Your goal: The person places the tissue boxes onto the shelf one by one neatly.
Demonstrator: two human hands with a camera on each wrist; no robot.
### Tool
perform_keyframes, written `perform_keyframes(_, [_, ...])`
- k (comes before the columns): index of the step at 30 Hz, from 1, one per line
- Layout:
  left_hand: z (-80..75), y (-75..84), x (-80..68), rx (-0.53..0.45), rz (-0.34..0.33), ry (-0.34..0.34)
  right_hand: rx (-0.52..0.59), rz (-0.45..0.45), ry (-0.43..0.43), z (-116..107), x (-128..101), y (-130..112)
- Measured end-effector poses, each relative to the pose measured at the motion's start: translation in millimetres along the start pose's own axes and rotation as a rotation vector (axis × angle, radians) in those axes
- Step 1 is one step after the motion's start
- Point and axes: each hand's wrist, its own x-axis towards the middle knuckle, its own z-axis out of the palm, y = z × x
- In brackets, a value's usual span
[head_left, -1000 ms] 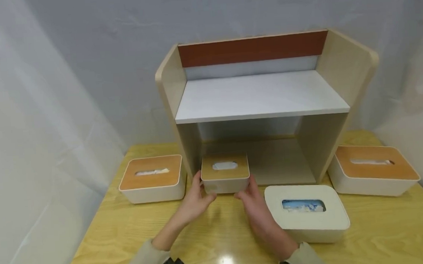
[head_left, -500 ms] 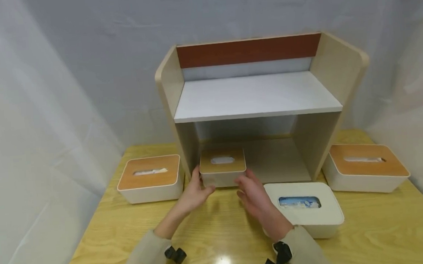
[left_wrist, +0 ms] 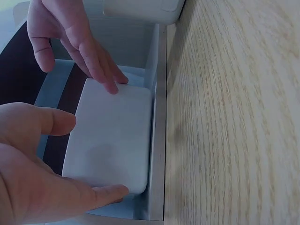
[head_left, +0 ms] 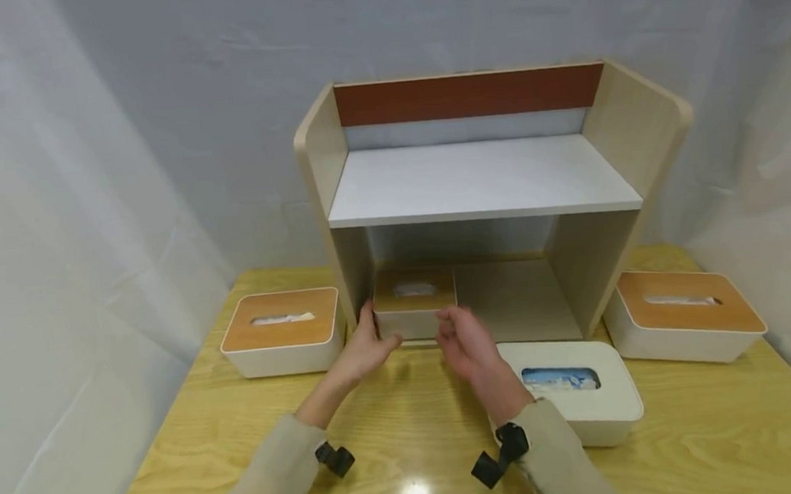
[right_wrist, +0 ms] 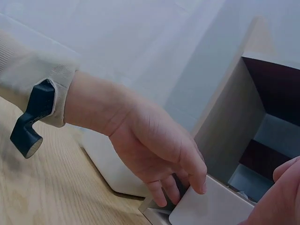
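Note:
A small white tissue box with a wooden lid stands in the left of the lower compartment of a wooden desk shelf. My left hand lies against the box's front left corner with straight fingers. My right hand touches its front right with its fingertips. In the left wrist view the box's white side shows between my left hand below and my right hand above. In the right wrist view my left hand rests on the box's corner.
On the yellow wooden table a wooden-lidded tissue box stands left of the shelf and another right of it. An all-white box with a blue opening sits just right of my right wrist. White cloth hangs behind and beside.
The small box has slid back from the table's front into the shelf's lower compartment. Both hands followed it forward, and the right hand moved from its side to its front.

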Motion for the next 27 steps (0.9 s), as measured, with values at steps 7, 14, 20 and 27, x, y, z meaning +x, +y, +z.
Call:
perform_keyframes(7, [1.8,1.8,7.6,0.055,-0.009,0.059,0.053,0.047,-0.005,1.3,6.4,-7.5])
perform_keyframes(14, [5.3,2.9,7.9,0.046,-0.002,0.087,-0.022,-0.033,0.022,-0.2,4.3,-2.3])
perform_keyframes(20, [11.0,0.5,3.5,-0.004,0.018,0.109,-0.100,-0.065,-0.011,-3.0,0.7,5.3])
perform_keyframes(27, [10.1,1.2,4.7,0.014,0.003,0.083,-0.087,-0.041,0.016,-1.0,5.7,5.5])
